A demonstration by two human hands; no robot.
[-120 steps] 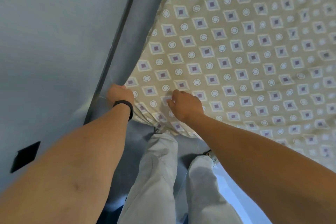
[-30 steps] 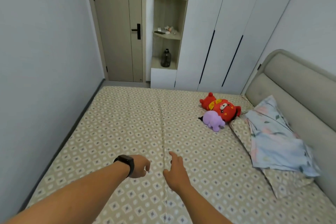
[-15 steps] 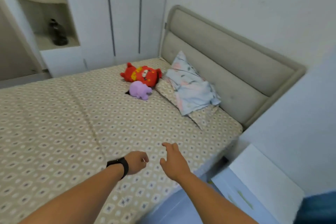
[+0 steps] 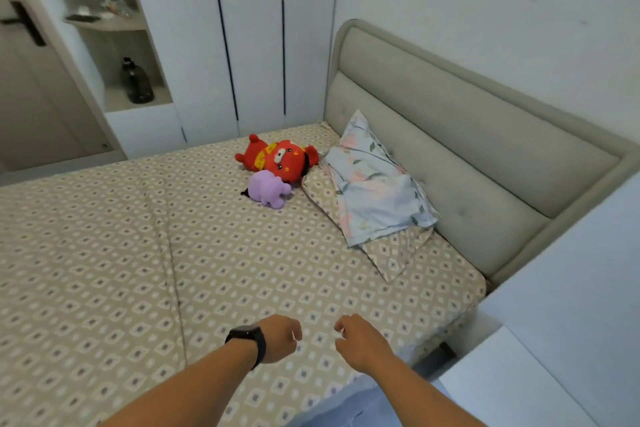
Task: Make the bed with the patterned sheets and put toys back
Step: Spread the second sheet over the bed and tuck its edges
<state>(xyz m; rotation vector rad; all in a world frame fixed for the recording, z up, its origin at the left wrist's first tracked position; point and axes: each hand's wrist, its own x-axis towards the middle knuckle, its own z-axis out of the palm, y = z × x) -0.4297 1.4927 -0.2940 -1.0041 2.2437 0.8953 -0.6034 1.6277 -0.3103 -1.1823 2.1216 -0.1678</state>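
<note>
Both empty, loosely curled: left hand (image 4: 278,340), right hand (image 4: 360,340), side by side over patterned sheet (image 4: 242,270). Toys: red plush (image 4: 277,158), purple plush (image 4: 268,189), touching, well ahead, roughly equidistant; red lying crosswise.

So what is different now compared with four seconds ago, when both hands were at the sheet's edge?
Both hands have let go of the patterned sheet. The left hand and right hand now hover over it with loosely curled fingers, holding nothing. Over the last second, the red toy, purple toy and pillows have stayed where they were.
</note>
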